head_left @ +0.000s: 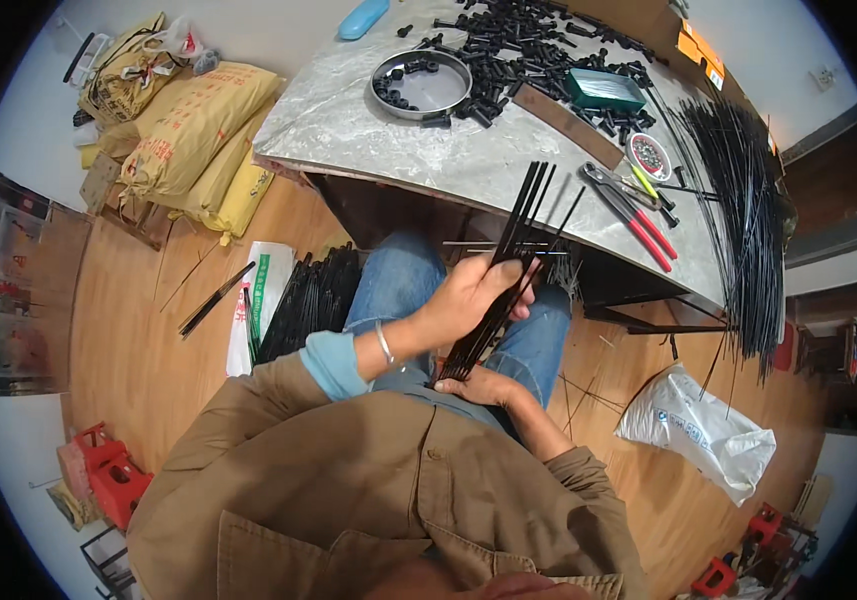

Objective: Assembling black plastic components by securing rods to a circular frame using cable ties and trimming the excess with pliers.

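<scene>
In the head view, a bundle of thin black rods (480,335) stands tilted over my lap, its upper ends spread slightly apart near the table edge. My left hand (463,300), with a silver bangle at its wrist, is closed around the bundle's upper half. Down at the lower ends, my right hand (480,387) is closed about the rods, its thumb against them; some of its fingers are hidden. A few thin light-coloured rods (468,245) lie crosswise just behind the bundle.
On the table (348,130) are a round metal tray (438,92), many black bolts (508,50), red-handled pliers (643,225) and a green box (605,90). Long black rods (743,220) overhang its right edge. More rods (308,300), yellow sacks (193,130) and a white bag (688,425) flank my legs.
</scene>
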